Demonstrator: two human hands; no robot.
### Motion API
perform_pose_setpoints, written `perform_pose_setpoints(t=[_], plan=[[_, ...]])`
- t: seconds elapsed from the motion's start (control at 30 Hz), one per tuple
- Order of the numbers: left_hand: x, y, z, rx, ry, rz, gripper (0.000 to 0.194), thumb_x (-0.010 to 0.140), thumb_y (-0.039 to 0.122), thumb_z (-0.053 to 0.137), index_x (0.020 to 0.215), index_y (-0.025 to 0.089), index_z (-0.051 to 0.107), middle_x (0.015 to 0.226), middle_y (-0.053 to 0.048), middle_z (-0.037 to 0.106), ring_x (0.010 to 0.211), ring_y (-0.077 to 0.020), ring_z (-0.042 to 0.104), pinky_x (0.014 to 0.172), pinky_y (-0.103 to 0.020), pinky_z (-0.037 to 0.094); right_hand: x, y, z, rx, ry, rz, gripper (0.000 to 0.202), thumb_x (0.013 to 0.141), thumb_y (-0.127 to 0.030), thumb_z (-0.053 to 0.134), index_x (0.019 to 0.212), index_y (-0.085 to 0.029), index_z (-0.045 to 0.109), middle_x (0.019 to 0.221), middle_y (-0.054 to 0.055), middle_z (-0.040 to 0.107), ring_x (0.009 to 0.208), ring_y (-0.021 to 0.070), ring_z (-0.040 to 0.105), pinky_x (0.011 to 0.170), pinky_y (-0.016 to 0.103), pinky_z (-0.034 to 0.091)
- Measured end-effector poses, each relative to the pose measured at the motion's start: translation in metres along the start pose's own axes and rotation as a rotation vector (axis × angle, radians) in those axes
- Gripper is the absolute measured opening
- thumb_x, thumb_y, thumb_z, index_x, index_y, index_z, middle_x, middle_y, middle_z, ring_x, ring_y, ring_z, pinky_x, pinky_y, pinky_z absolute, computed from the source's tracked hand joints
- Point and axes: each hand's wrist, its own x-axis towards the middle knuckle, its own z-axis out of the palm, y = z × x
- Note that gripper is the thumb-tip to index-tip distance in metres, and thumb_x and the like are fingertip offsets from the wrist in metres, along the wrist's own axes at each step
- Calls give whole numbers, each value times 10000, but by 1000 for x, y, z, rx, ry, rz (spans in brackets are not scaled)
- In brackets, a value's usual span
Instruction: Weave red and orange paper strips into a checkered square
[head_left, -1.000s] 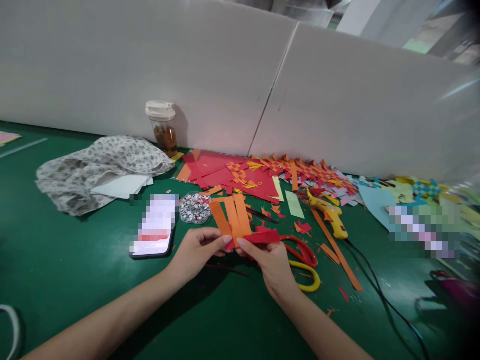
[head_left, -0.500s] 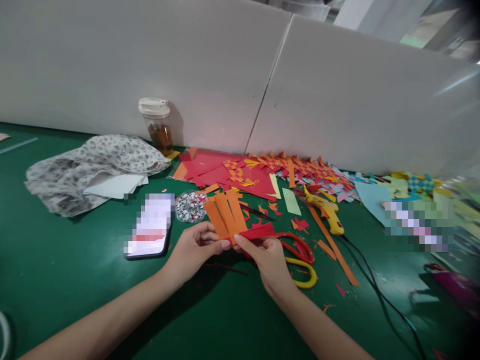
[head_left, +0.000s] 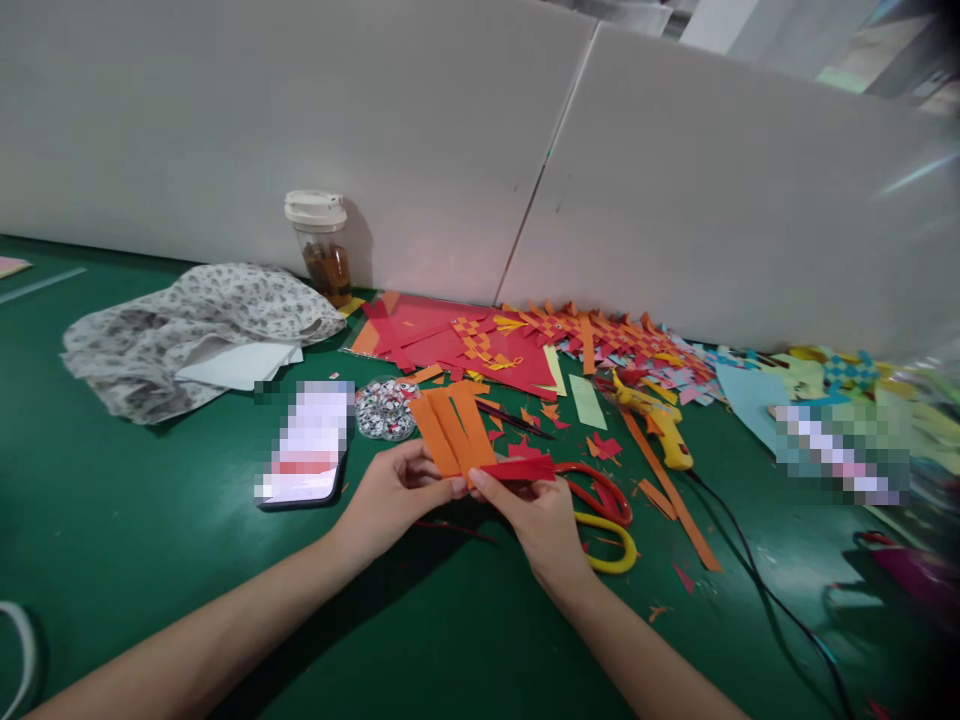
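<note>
Between my two hands is an orange paper piece (head_left: 456, 430) slit into strips that point away from me. A red paper strip (head_left: 525, 468) crosses its lower end and sticks out to the right. My left hand (head_left: 397, 490) pinches the lower left of the paper, thumb on top. My right hand (head_left: 536, 510) grips the red strip and the orange edge, its thumb close to the left one. The fingers underneath are partly hidden. Just right of my right hand lie scissors (head_left: 619, 500) with red and yellow handles, their blades out of sight.
On the green table (head_left: 135, 540) lie a phone (head_left: 307, 445), a round case of googly eyes (head_left: 386, 408) and a yellow glue gun (head_left: 660, 425) with a black cord. A lidded cup (head_left: 326, 250), patterned cloth (head_left: 202, 320), red sheets (head_left: 427, 340) and woven paper fish (head_left: 585, 330) stand along the partition.
The whole view has shifted slightly, so things sit a little further right. Both hands keep their hold, and the red strip has tilted a little to lie more level.
</note>
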Motion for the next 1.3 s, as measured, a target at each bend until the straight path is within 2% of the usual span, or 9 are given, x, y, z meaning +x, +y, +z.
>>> perform_pose_setpoints(t=[0.23, 0.33, 0.4, 0.53, 0.63, 0.73, 0.97, 1.13, 1.3], plan=[[0, -1, 0, -17, -13, 27, 309, 680, 229, 707, 963, 145, 614, 967, -93, 712, 844, -212, 664, 789, -342, 501, 0, 5, 0, 73, -66, -17, 103, 643, -263, 742, 683, -176, 703, 693, 20, 720, 685, 186, 672, 693, 301, 547], [1, -1, -1, 8, -7, 23, 307, 687, 230, 701, 968, 142, 612, 992, -96, 704, 876, -220, 659, 806, -347, 493, 2, 6, -1, 125, 7, -14, 210, 622, -281, 757, 790, -175, 688, 783, 35, 719, 745, 197, 666, 713, 310, 540], [1, -1, -1, 34, 22, 9, 348, 667, 224, 714, 985, 146, 598, 981, -91, 707, 854, -221, 664, 783, -346, 498, 3, 7, -2, 109, 71, -32, 234, 614, -295, 762, 798, -174, 683, 784, 37, 709, 746, 196, 657, 708, 309, 536], [2, 1, 0, 8, 53, -15, 449, 631, 193, 736, 1042, 163, 559, 986, -80, 710, 836, -215, 671, 753, -334, 506, 5, 8, -5, 109, 69, -33, 174, 623, -300, 756, 745, -193, 692, 738, 18, 702, 727, 180, 645, 730, 309, 527], [1, 3, 1, -27, 13, -12, 363, 652, 192, 717, 997, 161, 608, 1042, -82, 698, 919, -224, 655, 819, -340, 489, 5, 9, -5, 110, 68, -24, 176, 616, -300, 761, 743, -196, 699, 756, 27, 711, 766, 197, 649, 769, 337, 522], [0, 5, 1, -25, -10, -38, 281, 683, 220, 696, 954, 156, 657, 1035, -84, 704, 931, -232, 651, 816, -343, 491, 4, 7, -4, 93, 59, -28, 181, 612, -303, 761, 743, -191, 705, 764, 36, 717, 773, 207, 655, 773, 348, 526], [-2, 4, -1, 13, 61, -69, 284, 663, 276, 727, 919, 160, 686, 970, -81, 724, 852, -232, 665, 755, -334, 512, 1, 5, -2, 87, 20, -8, 155, 607, -286, 765, 723, -198, 713, 793, 31, 726, 758, 194, 666, 747, 318, 535], [-3, 5, -1, 2, 82, -75, 288, 685, 334, 710, 897, 140, 696, 960, -97, 723, 866, -260, 661, 747, -345, 518, -1, 4, -1, 38, -86, -17, 151, 653, -298, 734, 762, -194, 729, 694, 28, 722, 677, 199, 672, 682, 325, 550], [-3, 8, 0, -30, 114, -85, 276, 669, 280, 727, 911, 157, 682, 968, -83, 719, 858, -248, 661, 710, -315, 522, 0, 3, -1, 61, -53, -10, 129, 654, -317, 727, 701, -197, 730, 651, 23, 716, 633, 194, 666, 647, 324, 555]])
